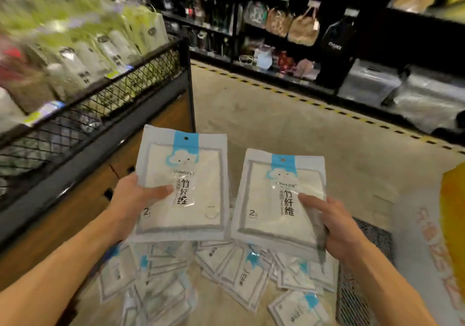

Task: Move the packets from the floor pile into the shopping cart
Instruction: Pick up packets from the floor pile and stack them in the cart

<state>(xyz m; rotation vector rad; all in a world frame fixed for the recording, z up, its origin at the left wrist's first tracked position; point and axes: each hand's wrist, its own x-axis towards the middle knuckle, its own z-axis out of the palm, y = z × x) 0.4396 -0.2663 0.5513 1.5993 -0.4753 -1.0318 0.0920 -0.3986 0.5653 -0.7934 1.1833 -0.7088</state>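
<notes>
The left hand (130,201) held a flat white plastic packet with a blue header strip and a cloud face (182,185) by its left edge, the thumb lying across the printed front and the fingers hidden behind it, so the grip was clamped on that packet. The right hand (337,227) held a second white packet of the same design (279,196) by its lower right edge, thumb stretched over the front and the other fingers curled behind, that grip likewise clamped on its packet. Both packets were raised side by side, close but not touching, fronts tilted up toward the camera, each showing black characters and a small hanging hole in the blue strip. Directly beneath them lay the floor pile of matching white packets (234,278), scattered and overlapping on the pale concrete floor (289,124). A dark mesh panel (362,283) showed at the right edge of the pile, below the right forearm; what it belonged to could not be told. To the left stood a black wire-mesh display bin on a wooden base (105,99), filled with blurred pale green and white packages. Across the aisle, black shelving (276,36) carried bags and small goods, with a yellow-and-black striped line (327,107) on the floor before it.
</notes>
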